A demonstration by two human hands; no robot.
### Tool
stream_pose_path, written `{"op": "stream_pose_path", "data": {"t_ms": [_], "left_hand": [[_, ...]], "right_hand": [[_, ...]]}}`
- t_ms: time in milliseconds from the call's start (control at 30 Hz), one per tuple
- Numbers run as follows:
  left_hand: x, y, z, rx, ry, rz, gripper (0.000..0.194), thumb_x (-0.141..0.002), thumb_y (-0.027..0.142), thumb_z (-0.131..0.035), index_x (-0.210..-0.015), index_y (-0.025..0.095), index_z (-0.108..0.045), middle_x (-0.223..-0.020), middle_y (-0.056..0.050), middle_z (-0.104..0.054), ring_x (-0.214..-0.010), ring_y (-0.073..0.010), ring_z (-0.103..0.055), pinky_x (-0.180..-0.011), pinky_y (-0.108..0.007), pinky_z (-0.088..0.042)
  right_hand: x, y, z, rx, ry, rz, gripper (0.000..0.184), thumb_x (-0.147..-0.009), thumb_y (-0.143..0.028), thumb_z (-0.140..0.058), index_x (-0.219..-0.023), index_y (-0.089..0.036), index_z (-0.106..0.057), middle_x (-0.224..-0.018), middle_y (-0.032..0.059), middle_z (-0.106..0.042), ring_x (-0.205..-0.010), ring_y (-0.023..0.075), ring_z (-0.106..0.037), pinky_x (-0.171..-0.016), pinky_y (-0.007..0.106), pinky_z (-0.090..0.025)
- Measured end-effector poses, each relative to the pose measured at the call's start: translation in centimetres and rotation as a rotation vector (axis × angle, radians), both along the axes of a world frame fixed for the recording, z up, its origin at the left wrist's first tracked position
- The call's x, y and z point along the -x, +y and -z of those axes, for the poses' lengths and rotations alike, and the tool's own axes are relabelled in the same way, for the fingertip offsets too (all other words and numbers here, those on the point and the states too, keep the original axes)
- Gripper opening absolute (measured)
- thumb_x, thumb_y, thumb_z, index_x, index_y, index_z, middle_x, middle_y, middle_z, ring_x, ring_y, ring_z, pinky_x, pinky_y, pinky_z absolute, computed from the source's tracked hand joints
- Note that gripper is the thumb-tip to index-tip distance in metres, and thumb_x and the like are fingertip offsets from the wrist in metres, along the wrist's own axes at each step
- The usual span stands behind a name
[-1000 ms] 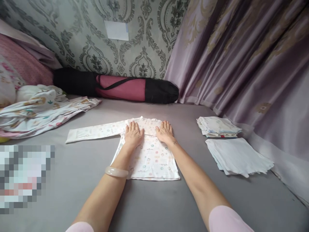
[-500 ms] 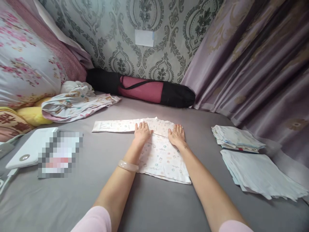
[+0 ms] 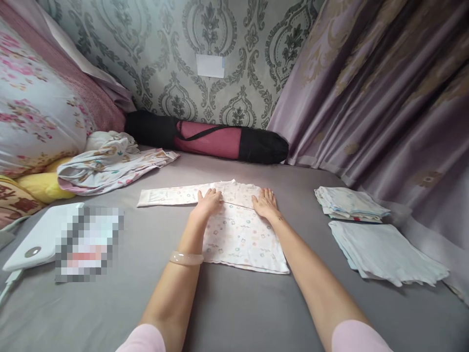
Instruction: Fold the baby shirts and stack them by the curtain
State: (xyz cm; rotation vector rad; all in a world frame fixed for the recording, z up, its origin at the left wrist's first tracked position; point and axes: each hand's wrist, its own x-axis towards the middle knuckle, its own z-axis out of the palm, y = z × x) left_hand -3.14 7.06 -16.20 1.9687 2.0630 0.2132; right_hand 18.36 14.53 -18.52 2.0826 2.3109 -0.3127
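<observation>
A white long-sleeved baby shirt [image 3: 242,239] with small printed figures lies flat on the grey sheet. One sleeve stretches out to the left; the other lies folded across the chest. My left hand [image 3: 210,201] rests near the base of the outstretched sleeve, its fingers extended and partly turned away. On the upper right of the shirt my right hand [image 3: 265,203] lies flat with fingers spread, touching the folded edge. Neither hand grips the cloth. A pale bangle [image 3: 186,258] circles my left wrist.
Folded cloths [image 3: 350,203] and a folded white pile [image 3: 384,252] sit at the right. At left are a white power bank [image 3: 46,234], a blurred-out flat object [image 3: 90,244], a crumpled printed garment [image 3: 110,164] and a floral pillow [image 3: 36,102]. A black-and-pink rolled bag [image 3: 208,139] lies along the wall.
My left hand has shifted slightly left over the shirt, its fingers less flat. My right hand stays on the folded side. The whole view has turned a little.
</observation>
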Motion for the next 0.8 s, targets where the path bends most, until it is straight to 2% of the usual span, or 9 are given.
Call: {"op": "stream_pose_path", "data": {"t_ms": [100,167,233,300,433,533,633,800], "left_hand": [[1.7,0.1,-0.4,0.017,-0.047,-0.036,0.036,-0.094,0.032,-0.041,-0.123,0.021,-0.059,-0.143,-0.015,-0.055,-0.137,-0.0296,-0.044,-0.113,-0.063,-0.025],[3.7,0.0,-0.6,0.002,-0.103,-0.101,0.04,-0.092,0.035,-0.043,-0.125,0.021,-0.06,-0.139,-0.015,-0.058,-0.13,-0.0287,-0.053,-0.11,-0.053,-0.035],[5.8,-0.3,-0.7,-0.022,-0.163,-0.212,0.043,-0.092,0.036,-0.043,-0.128,0.019,-0.059,-0.135,-0.015,-0.061,-0.124,-0.0272,-0.058,-0.106,-0.042,-0.042],[7.6,-0.7,-0.5,-0.069,-0.193,-0.365,0.044,-0.092,0.036,-0.042,-0.128,0.016,-0.058,-0.132,-0.017,-0.063,-0.123,-0.0279,-0.058,-0.104,-0.038,-0.044],[10.3,-1.9,0.3,-0.23,-0.134,-0.752,0.042,-0.089,0.036,-0.045,-0.119,0.012,-0.062,-0.13,-0.025,-0.06,-0.128,-0.0398,-0.051,-0.102,-0.056,-0.042],[11.9,-2.7,1.0,-0.278,-0.125,-1.006,0.044,-0.086,0.037,-0.049,-0.115,0.008,-0.062,-0.133,-0.031,-0.054,-0.131,-0.0445,-0.045,-0.102,-0.06,-0.04],[13.0,-3.0,1.6,-0.241,-0.185,-1.112,0.044,-0.082,0.035,-0.052,-0.114,0.006,-0.062,-0.133,-0.033,-0.052,-0.128,-0.0452,-0.047,-0.101,-0.06,-0.041],[13.9,-2.8,2.1,-0.333,-0.218,-1.225,0.043,-0.075,0.025,-0.054,-0.115,0.01,-0.062,-0.135,-0.031,-0.052,-0.13,-0.0488,-0.042,-0.098,-0.07,-0.036]], "right_hand": [[0.1,0.0,-0.2,0.012,-0.004,0.012,0.07,-0.101,-0.045,-0.021,-0.156,-0.003,-0.018,-0.165,0.0165,-0.008,-0.152,0.0268,-0.006,-0.121,0.041,-0.008],[0.4,-0.2,-0.4,-0.013,-0.022,0.006,0.068,-0.101,-0.041,-0.023,-0.156,-0.003,-0.018,-0.165,0.0169,-0.009,-0.152,0.0273,-0.005,-0.121,0.042,-0.007],[1.1,-0.5,-0.7,-0.07,-0.04,-0.028,0.065,-0.1,-0.036,-0.026,-0.156,-0.003,-0.019,-0.165,0.0167,-0.009,-0.152,0.0273,-0.004,-0.121,0.043,-0.005],[2.3,-1.1,-1.1,-0.124,-0.039,-0.082,0.064,-0.1,-0.033,-0.027,-0.156,-0.003,-0.021,-0.165,0.0163,-0.009,-0.152,0.0269,-0.002,-0.121,0.042,-0.003],[5.6,-2.2,-1.8,-0.098,0.033,-0.229,0.063,-0.101,-0.033,-0.024,-0.156,-0.004,-0.02,-0.165,0.0146,-0.008,-0.152,0.0252,-0.003,-0.122,0.041,-0.002],[8.2,-2.7,-2.1,-0.032,0.1,-0.337,0.063,-0.101,-0.035,-0.021,-0.157,-0.005,-0.018,-0.166,0.0129,-0.007,-0.153,0.0233,-0.003,-0.122,0.04,-0.002],[10.2,-2.8,-2.0,0.014,0.131,-0.411,0.063,-0.101,-0.036,-0.02,-0.157,-0.005,-0.019,-0.166,0.0125,-0.008,-0.153,0.0219,-0.003,-0.122,0.04,-0.001],[12.4,-2.4,-1.8,0.058,0.169,-0.469,0.063,-0.101,-0.035,-0.017,-0.156,-0.004,-0.019,-0.165,0.0127,-0.01,-0.153,0.022,-0.004,-0.122,0.04,-0.002]]}}
